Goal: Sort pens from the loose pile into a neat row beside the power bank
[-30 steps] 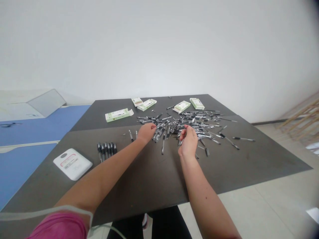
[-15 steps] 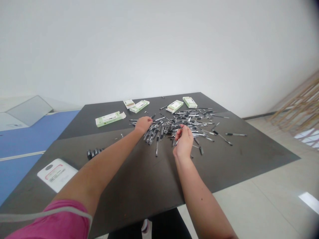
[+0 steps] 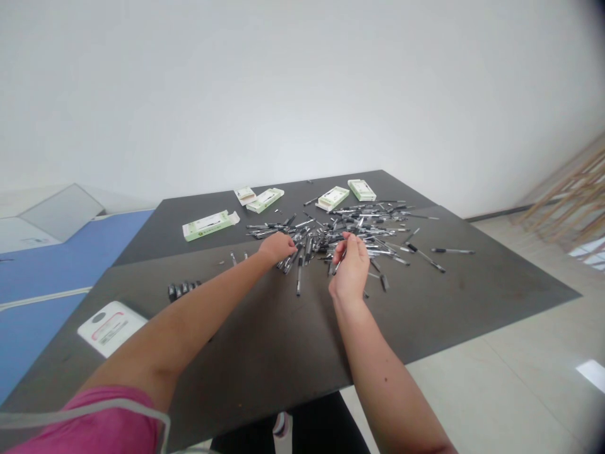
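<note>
A loose pile of pens (image 3: 309, 247) was spread across the middle of the dark table (image 3: 283, 359), with the pens lying crosswise at many angles. The left hand (image 3: 278, 246) was positioned at the near left edge of the pile, palm down, with the fingers bunched narrowly; whether a pen was gripped by them could not be told, as the fingertips were obscured. The right hand (image 3: 352, 271) was placed at the near side of the pile, with the fingers curled inward and a slim pen (image 3: 337, 265) held between them.

Beyond the pile, two green-and-white boxes (image 3: 332, 198) were laid near the far edge; three more were located farther left, the nearest carton (image 3: 208, 226) with its end flap extended. A row of black-ended pens (image 3: 178, 291) was partly covered by the left forearm (image 3: 189, 325), as was a flat white case (image 3: 111, 326). A single pen (image 3: 452, 251) was set apart at the right of the pile.
</note>
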The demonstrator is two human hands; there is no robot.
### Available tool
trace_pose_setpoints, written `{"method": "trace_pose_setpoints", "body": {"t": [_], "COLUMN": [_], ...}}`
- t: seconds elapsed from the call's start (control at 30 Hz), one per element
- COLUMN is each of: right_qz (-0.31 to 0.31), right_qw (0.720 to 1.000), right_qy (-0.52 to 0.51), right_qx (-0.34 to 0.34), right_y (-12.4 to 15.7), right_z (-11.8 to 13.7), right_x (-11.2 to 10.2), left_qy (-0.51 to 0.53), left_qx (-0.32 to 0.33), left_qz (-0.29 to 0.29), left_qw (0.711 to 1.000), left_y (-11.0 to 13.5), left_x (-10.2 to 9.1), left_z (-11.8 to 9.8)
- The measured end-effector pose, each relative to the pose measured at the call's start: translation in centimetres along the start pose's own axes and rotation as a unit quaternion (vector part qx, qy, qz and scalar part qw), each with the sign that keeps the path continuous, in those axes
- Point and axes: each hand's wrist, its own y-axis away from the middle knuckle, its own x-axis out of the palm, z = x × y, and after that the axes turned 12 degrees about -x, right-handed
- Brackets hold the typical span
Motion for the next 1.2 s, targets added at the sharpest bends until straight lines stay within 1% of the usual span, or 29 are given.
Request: {"method": "trace_pose_setpoints", "body": {"t": [0.13,0.27,0.33,0.37,0.4,0.43,0.5,0.53,0.57,0.63,0.7,0.77,0.83,0.9,1.0,1.07,1.2], "right_qz": [0.003,0.016,0.049,0.080,0.121,0.168,0.273,0.323,0.367,0.437,0.481,0.522,0.557,0.580,0.601,0.610,0.608], "right_qw": [1.000,0.999,0.997,0.994,0.989,0.981,0.951,0.930,0.907,0.859,0.815,0.772,0.735,0.709,0.684,0.672,0.671], "right_qy": [0.013,0.042,0.057,0.066,0.078,0.095,0.145,0.175,0.205,0.263,0.306,0.330,0.341,0.348,0.356,0.357,0.359], "right_qx": [0.000,0.005,0.014,0.022,0.029,0.035,0.033,0.022,0.003,-0.049,-0.106,-0.150,-0.180,-0.198,-0.212,-0.219,-0.226], "right_y": [-0.1,-0.1,0.0,0.1,0.2,0.4,0.9,1.2,1.5,2.3,3.1,3.9,4.6,5.1,5.5,5.6,5.3], "right_z": [-0.2,-0.3,-0.3,-0.3,-0.3,-0.4,-0.4,-0.4,-0.4,-0.3,-0.3,-0.3,-0.3,-0.2,-0.2,-0.2,-0.4], "right_x": [0.0,0.0,0.1,0.1,0.2,0.2,0.3,0.3,0.4,0.4,0.5,0.6,0.7,0.7,0.8,0.7,0.6], "left_qy": [0.030,0.093,0.130,0.173,0.234,0.316,0.489,0.543,0.575,0.609,0.608,0.589,0.569,0.556,0.544,0.534,0.517], "left_qx": [-0.020,-0.034,-0.028,-0.023,-0.019,-0.018,-0.035,-0.052,-0.063,-0.073,-0.082,-0.097,-0.114,-0.127,-0.130,-0.128,-0.133], "left_qz": [0.000,-0.006,-0.009,-0.002,0.009,0.022,0.029,0.006,-0.015,-0.063,-0.111,-0.147,-0.164,-0.160,-0.142,-0.130,-0.132], "left_qw": [0.999,0.995,0.991,0.985,0.972,0.948,0.871,0.838,0.815,0.787,0.782,0.789,0.798,0.806,0.817,0.826,0.835], "left_y": [0.2,0.8,1.8,2.6,3.5,4.7,7.6,9.1,10.7,13.6,15.9,17.6,18.7,19.3,19.7,19.8,19.6], "left_x": [0.2,-0.9,-1.7,-2.1,-2.4,-2.6,-2.9,-2.9,-2.8,-2.5,-2.0,-1.6,-1.3,-1.0,-0.7,-0.5,-0.4], "left_z": [-0.6,-0.5,-0.3,-0.1,0.1,0.3,0.9,1.3,1.7,2.6,3.4,4.1,4.6,5.0,5.5,5.7,5.9]}}
